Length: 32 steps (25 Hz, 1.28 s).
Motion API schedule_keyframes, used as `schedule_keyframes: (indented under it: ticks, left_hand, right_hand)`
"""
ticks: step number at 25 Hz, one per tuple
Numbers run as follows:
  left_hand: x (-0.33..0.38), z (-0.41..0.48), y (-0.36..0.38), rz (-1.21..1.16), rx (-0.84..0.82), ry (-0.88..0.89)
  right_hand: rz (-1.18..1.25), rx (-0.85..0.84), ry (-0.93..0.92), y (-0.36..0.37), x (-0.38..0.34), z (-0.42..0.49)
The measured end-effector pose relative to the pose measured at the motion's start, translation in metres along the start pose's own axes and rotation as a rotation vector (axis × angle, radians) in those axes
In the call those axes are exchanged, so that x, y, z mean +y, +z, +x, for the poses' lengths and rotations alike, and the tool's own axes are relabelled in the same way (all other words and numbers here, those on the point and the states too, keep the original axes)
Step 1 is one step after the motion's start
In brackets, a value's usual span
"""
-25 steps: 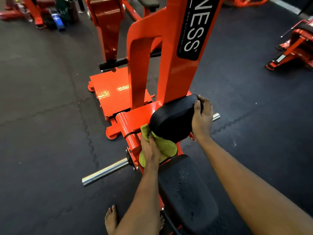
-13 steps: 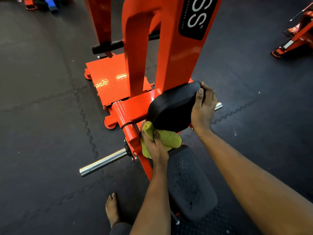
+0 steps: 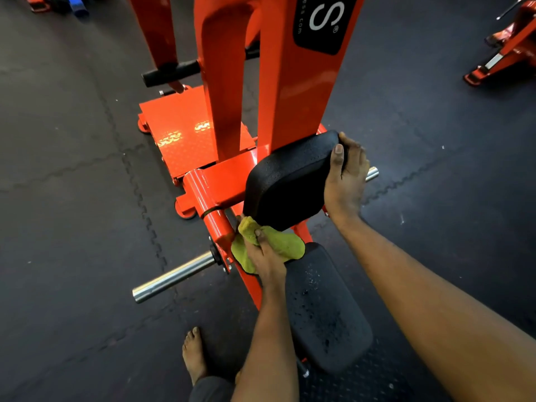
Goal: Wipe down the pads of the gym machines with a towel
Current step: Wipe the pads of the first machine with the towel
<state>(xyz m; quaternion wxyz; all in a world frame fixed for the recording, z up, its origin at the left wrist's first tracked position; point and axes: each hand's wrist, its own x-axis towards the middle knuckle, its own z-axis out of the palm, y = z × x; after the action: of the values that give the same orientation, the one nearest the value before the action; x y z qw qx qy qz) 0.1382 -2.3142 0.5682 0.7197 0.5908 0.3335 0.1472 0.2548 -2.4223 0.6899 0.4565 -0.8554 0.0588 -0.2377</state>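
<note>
An orange gym machine (image 3: 293, 91) carries two black pads. The upper chest pad (image 3: 287, 181) is tilted, and my right hand (image 3: 346, 181) grips its right edge, thumb on the front face. My left hand (image 3: 265, 258) holds a bunched yellow-green towel (image 3: 285, 245) against the pad's lower left edge, just above the seat pad (image 3: 322, 309). The seat pad shows wet droplets on its surface. Part of the towel is hidden under my left hand.
A chrome weight peg (image 3: 174, 277) sticks out to the left of the frame, and another peg end (image 3: 372, 173) shows past my right hand. An orange footplate (image 3: 185, 134) lies ahead. My bare foot (image 3: 194, 355) stands on the black rubber floor. Another orange machine (image 3: 510, 50) sits far right.
My left hand has slid the towel a little down and left along the upper pad's lower edge. My right hand keeps its grip. The view has shifted closer and downward.
</note>
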Motion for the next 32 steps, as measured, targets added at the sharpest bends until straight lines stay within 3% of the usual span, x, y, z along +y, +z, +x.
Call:
schedule_keyframes:
  ticks: [5, 11, 12, 15, 19, 22, 26, 28, 32]
  left_hand:
    - [0.008, 0.005, -0.007, 0.068, 0.033, -0.05]
    - [0.112, -0.016, 0.026, 0.094, 0.009, 0.421]
    - [0.13, -0.018, 0.033, 0.183, -0.002, 0.479]
    - [0.16, -0.022, 0.058, 0.758, 0.014, 0.545]
    - [0.151, -0.016, 0.043, 0.998, -0.042, 0.739]
    - [0.145, -0.006, 0.022, 0.903, -0.099, 0.768]
    - [0.161, -0.014, 0.017, 0.469, -0.102, 0.439]
    - [0.16, -0.006, 0.007, 0.407, -0.172, 0.317]
    - [0.16, -0.008, -0.022, 0.315, -0.281, 0.313]
  right_hand:
    - [-0.01, -0.056, 0.018, -0.007, -0.002, 0.002]
    - [0.149, -0.102, 0.058, -0.02, 0.004, 0.015]
    - [0.177, -0.102, 0.089, -0.022, 0.003, 0.016]
    - [0.272, -0.152, 0.174, -0.025, 0.003, 0.022]
    - [0.312, -0.234, 0.207, -0.03, 0.01, 0.031]
    - [0.32, -0.277, 0.229, -0.033, 0.007, 0.029]
    - [0.323, -0.346, 0.274, -0.043, -0.003, 0.02]
    - [0.29, -0.388, 0.315, -0.049, -0.009, 0.015]
    - [0.198, -0.234, 0.279, -0.055, -0.025, -0.022]
